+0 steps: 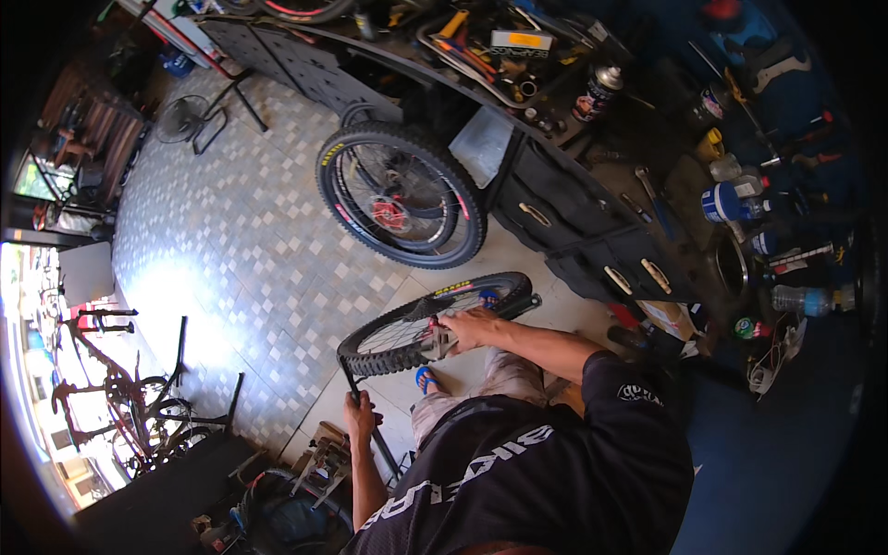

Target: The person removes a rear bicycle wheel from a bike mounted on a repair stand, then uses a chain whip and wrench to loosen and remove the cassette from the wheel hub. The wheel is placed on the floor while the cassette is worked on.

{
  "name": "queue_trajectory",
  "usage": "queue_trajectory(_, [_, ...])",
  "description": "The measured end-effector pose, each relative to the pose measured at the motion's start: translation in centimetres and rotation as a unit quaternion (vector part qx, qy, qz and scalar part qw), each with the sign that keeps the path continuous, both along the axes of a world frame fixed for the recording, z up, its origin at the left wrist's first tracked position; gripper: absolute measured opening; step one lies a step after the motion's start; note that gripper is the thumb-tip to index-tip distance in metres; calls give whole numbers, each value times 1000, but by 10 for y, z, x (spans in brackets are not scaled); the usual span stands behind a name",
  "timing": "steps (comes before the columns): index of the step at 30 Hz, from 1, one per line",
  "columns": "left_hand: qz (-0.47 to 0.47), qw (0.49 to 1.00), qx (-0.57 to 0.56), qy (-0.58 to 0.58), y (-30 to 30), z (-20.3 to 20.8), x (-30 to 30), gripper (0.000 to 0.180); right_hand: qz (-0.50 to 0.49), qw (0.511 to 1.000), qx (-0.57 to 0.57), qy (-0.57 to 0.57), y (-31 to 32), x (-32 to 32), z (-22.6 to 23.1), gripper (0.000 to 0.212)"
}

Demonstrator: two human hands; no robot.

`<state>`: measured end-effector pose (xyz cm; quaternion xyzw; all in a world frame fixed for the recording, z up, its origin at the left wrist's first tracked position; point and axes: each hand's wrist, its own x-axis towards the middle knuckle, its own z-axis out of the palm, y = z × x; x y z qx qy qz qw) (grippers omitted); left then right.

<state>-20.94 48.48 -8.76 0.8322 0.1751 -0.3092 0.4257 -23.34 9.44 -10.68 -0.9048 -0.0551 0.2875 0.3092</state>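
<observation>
A bicycle wheel with a knobby black tyre point(384, 359) is tilted in front of my body. My right hand point(467, 330) reaches across its near side, fingers closed at a grey metal piece point(440, 345) with a reddish part beside the tyre. How that piece joins the wheel is hidden. Lower left, my left hand point(360, 416) is wrapped around a slim black bar point(382, 450) that runs from the tyre's left end down toward my side. Beyond this wheel stands another wheel with a knobby tyre point(472, 217) and a red hub centre, leaning against the bench.
A cluttered workbench point(592, 166) with drawers point(546, 199) runs along the right, bearing a spray can point(599, 91), tools and bottles. A floor fan point(183, 118) stands far left on the tiled floor point(250, 222). Bicycle frames point(120, 393) and other parts crowd the lower left.
</observation>
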Motion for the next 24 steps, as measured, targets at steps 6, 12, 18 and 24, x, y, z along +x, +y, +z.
queue_trajectory(6, [-107,979,173,4,-103,-32,-22,59,-319,947,-45,-17,-132,43,62,42])
queue_trajectory(12, [-52,984,127,109,-109,-33,-48,47,-370,873,-269,-167,-270,101,151,45])
queue_trajectory(18, [4,989,126,71,-121,-33,-65,51,-281,883,-324,-190,-324,122,152,51])
queue_trajectory(24, [39,990,134,-4,-120,-48,-85,58,-252,900,-299,-192,-320,136,140,36])
